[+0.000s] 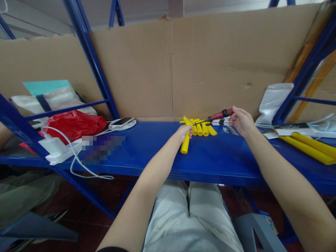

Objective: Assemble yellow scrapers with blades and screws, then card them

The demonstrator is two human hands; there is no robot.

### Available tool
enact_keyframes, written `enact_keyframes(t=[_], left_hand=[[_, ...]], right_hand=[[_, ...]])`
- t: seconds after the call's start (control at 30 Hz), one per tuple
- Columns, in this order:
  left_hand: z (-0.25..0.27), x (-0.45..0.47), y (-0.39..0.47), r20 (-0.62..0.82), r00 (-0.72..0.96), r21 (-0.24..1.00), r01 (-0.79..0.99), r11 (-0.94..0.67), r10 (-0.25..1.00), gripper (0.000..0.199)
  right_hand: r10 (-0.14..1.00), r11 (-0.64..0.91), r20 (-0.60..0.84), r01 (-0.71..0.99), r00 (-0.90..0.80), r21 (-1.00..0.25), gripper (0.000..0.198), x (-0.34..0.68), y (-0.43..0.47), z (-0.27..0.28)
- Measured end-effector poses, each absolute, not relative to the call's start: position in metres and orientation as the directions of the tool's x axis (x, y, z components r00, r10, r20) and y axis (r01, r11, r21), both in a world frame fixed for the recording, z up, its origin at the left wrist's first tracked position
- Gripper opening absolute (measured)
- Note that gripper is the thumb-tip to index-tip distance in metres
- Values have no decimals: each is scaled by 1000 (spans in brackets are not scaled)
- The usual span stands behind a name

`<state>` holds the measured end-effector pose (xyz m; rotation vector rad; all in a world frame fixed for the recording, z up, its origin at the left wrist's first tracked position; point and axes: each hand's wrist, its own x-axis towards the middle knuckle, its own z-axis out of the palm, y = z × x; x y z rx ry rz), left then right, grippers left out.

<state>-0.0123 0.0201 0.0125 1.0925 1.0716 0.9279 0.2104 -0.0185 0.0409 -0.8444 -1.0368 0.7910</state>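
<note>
My left hand (185, 132) is closed around a yellow tube (184, 147), which leans with its lower end toward me over the blue shelf. In my right hand (242, 119) is a screwdriver (219, 114) with a red and black handle, held by the end of its handle. Its dark shaft points left and meets the upper part of the tube, close to my left fingers. Behind my left hand lie several more yellow tubes (200, 130) and thin yellow strips (212, 131). Black-and-white pieces (218, 122) and small metal parts (225, 129) rest near my right hand.
Long yellow tubes (309, 148) lie on the right of the blue shelf (147, 150). On the left are a phone (123, 121) on a coiled white cable, a red bag (76, 124) and a power strip (61, 154). A cardboard wall (136, 73) stands behind.
</note>
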Motion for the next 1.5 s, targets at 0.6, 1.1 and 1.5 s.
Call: enact_keyframes(t=[0.6, 1.1, 1.5], left_hand=[[12, -11, 20, -181, 216, 982, -10, 188, 959, 22], [13, -11, 17, -177, 248, 981, -38, 192, 952, 22], [18, -10, 11, -155, 229, 980, -85, 179, 961, 21]], right_hand=[[875, 440, 425, -14, 230, -898, 34, 212, -20, 39], [799, 455, 409, 1, 441, -890, 49, 206, -14, 35], [711, 472, 359, -32, 605, -881, 41, 204, -14, 37]])
